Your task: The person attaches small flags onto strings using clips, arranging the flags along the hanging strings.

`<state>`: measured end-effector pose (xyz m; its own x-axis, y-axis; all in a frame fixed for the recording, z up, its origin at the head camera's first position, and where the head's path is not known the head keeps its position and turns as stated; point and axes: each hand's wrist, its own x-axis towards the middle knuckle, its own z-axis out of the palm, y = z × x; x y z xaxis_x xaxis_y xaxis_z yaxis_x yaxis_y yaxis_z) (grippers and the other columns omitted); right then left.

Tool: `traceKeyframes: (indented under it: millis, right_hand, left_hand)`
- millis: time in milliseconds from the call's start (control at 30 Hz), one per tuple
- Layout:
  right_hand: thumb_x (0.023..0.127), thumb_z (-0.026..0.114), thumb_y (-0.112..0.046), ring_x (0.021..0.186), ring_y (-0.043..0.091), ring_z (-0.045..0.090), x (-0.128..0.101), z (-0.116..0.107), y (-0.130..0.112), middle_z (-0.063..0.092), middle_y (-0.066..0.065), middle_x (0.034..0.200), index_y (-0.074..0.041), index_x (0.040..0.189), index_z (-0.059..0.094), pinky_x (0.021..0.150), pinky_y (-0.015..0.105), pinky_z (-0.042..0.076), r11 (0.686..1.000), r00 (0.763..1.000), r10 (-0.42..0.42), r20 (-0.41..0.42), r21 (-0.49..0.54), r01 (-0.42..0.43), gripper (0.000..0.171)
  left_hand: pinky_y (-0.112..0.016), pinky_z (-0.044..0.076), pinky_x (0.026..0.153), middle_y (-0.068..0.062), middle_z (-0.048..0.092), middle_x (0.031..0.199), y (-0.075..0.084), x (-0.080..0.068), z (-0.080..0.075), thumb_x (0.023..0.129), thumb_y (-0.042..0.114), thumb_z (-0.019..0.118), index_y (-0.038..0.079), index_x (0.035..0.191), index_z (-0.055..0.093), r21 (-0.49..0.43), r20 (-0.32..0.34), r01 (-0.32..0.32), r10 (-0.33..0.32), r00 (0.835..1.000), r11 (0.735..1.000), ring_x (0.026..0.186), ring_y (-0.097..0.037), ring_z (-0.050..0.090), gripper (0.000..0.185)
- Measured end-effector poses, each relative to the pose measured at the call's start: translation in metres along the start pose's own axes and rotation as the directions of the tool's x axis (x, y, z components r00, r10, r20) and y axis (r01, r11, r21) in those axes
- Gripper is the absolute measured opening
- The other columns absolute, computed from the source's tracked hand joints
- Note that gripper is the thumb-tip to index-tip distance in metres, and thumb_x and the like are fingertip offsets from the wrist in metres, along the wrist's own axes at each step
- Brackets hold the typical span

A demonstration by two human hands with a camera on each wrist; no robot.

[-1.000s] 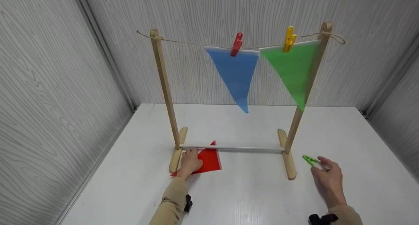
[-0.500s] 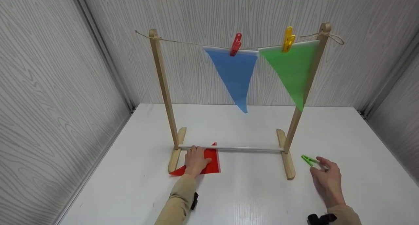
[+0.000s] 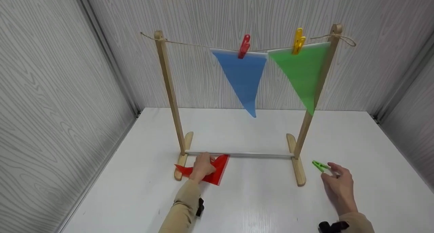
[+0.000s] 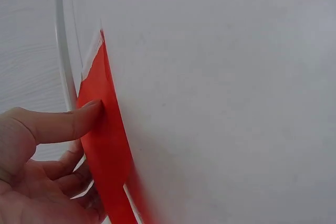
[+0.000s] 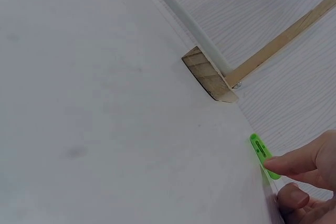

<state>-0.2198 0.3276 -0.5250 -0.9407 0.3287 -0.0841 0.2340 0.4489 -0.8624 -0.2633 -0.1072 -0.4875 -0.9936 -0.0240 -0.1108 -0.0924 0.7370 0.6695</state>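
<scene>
In the head view, my left hand (image 3: pixel 202 167) holds a red triangular flag (image 3: pixel 221 168) low over the table, by the stand's left foot. The left wrist view shows the thumb pressed on the near face of the red flag (image 4: pixel 105 156), the other fingers behind it; the flag is bent and its edge is raised. At the right, my right hand (image 3: pixel 340 182) pinches a green clothespin (image 3: pixel 319 166) by its spread handle ends, between thumb and forefinger. A fingertip overlaps the green clothespin (image 5: pixel 260 149) in the right wrist view.
A wooden stand (image 3: pixel 171 97) carries a twine line (image 3: pixel 190 43) between two posts. A red clothespin (image 3: pixel 244 46) holds a blue flag (image 3: pixel 242 77) there; a yellow clothespin (image 3: pixel 298 41) holds a green flag (image 3: pixel 303 70). A white crossbar (image 3: pixel 257 155) runs low between the feet.
My left hand has moved right over the red flag and now grips it; the flag has turned and bent up, its right edge slanting. The right hand and green clothespin have hardly moved.
</scene>
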Motion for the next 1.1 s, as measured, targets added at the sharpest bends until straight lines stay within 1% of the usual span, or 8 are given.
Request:
traceKeyframes:
  millis: [167, 367, 500, 667, 733, 933, 1033, 1100]
  right_hand:
    - [0.094, 0.058, -0.007, 0.138, 0.050, 0.034, -0.0001, -0.0023, 0.0013, 0.034, 0.032, 0.153, 0.006, 0.148, 0.040, 0.112, 0.054, 0.033, 1.000, 0.999, -0.025, 0.024, -0.001, 0.025, 0.059]
    - [0.095, 0.059, -0.009, 0.136, 0.048, 0.036, 0.0014, -0.0032, 0.0015, 0.035, 0.034, 0.153, 0.006, 0.149, 0.038, 0.108, 0.050, 0.035, 0.999, 0.999, -0.016, 0.043, -0.028, 0.017, 0.060]
    - [0.095, 0.058, -0.010, 0.136, 0.047, 0.036, 0.0020, -0.0032, 0.0009, 0.034, 0.033, 0.153, 0.007, 0.149, 0.038, 0.108, 0.050, 0.035, 0.999, 0.999, -0.007, 0.046, -0.037, 0.009, 0.060]
    - [0.094, 0.058, -0.009, 0.136, 0.049, 0.035, 0.0025, -0.0026, 0.0002, 0.034, 0.034, 0.151, 0.007, 0.148, 0.039, 0.110, 0.054, 0.034, 0.999, 0.999, -0.003, 0.037, -0.037, 0.004, 0.060]
    - [0.093, 0.058, -0.009, 0.136, 0.049, 0.035, 0.0024, -0.0024, 0.0002, 0.034, 0.034, 0.151, 0.007, 0.148, 0.040, 0.110, 0.055, 0.034, 0.999, 0.999, -0.001, 0.034, -0.037, 0.002, 0.060]
    - [0.093, 0.058, -0.010, 0.133, 0.048, 0.036, 0.0031, -0.0029, -0.0005, 0.036, 0.034, 0.150, 0.008, 0.147, 0.041, 0.106, 0.053, 0.035, 0.999, 0.999, 0.004, 0.033, -0.053, -0.002, 0.059]
    - [0.093, 0.058, -0.010, 0.133, 0.048, 0.036, 0.0039, -0.0031, -0.0012, 0.036, 0.034, 0.149, 0.008, 0.147, 0.041, 0.107, 0.053, 0.035, 0.998, 0.999, 0.005, 0.034, -0.058, -0.003, 0.059]
    - [0.093, 0.059, -0.010, 0.132, 0.049, 0.038, 0.0048, -0.0033, -0.0019, 0.038, 0.035, 0.147, 0.010, 0.145, 0.042, 0.108, 0.055, 0.036, 0.997, 0.999, -0.012, 0.032, -0.075, 0.014, 0.058]
  left_hand:
    - [-0.049, 0.053, 0.100, -0.018, 0.062, 0.120, 0.0012, 0.0017, 0.0008, 0.085, -0.007, 0.064, 0.001, 0.121, 0.057, -0.016, 0.056, 0.016, -0.015, 0.998, 1.000, 0.107, -0.029, 0.058, 0.038]
    - [-0.051, 0.051, 0.103, -0.018, 0.061, 0.126, 0.0028, 0.0019, 0.0026, 0.086, -0.007, 0.061, 0.003, 0.125, 0.058, 0.004, 0.103, 0.010, -0.011, 0.995, 1.000, 0.110, -0.030, 0.057, 0.040]
    - [-0.051, 0.051, 0.101, -0.018, 0.063, 0.122, 0.0033, 0.0007, 0.0033, 0.087, -0.004, 0.060, 0.001, 0.124, 0.060, 0.021, 0.100, 0.002, -0.004, 0.995, 1.000, 0.107, -0.030, 0.058, 0.038]
    - [-0.054, 0.045, 0.107, -0.019, 0.061, 0.131, 0.0041, -0.0008, 0.0023, 0.090, 0.002, 0.059, 0.001, 0.135, 0.058, 0.014, 0.089, -0.010, 0.008, 0.996, 1.000, 0.111, -0.032, 0.055, 0.045]
    - [-0.054, 0.045, 0.107, -0.018, 0.061, 0.131, 0.0038, -0.0013, 0.0018, 0.091, 0.004, 0.060, 0.002, 0.138, 0.057, -0.005, 0.088, -0.010, 0.010, 0.996, 1.000, 0.110, -0.031, 0.054, 0.047]
    - [-0.042, 0.050, 0.088, -0.013, 0.062, 0.109, 0.0004, -0.0010, 0.0009, 0.092, 0.007, 0.061, 0.000, 0.123, 0.064, -0.077, 0.078, -0.018, 0.024, 0.997, 0.997, 0.094, -0.025, 0.053, 0.031]
    - [-0.041, 0.051, 0.087, -0.013, 0.064, 0.108, -0.0007, -0.0004, -0.0004, 0.092, 0.008, 0.062, -0.002, 0.120, 0.064, -0.119, 0.054, -0.028, 0.035, 0.998, 0.992, 0.094, -0.024, 0.055, 0.030]
    - [-0.045, 0.053, 0.091, -0.016, 0.065, 0.114, -0.0011, -0.0003, -0.0011, 0.091, 0.009, 0.063, -0.003, 0.124, 0.062, -0.146, 0.037, -0.029, 0.035, 0.999, 0.989, 0.100, -0.026, 0.057, 0.034]
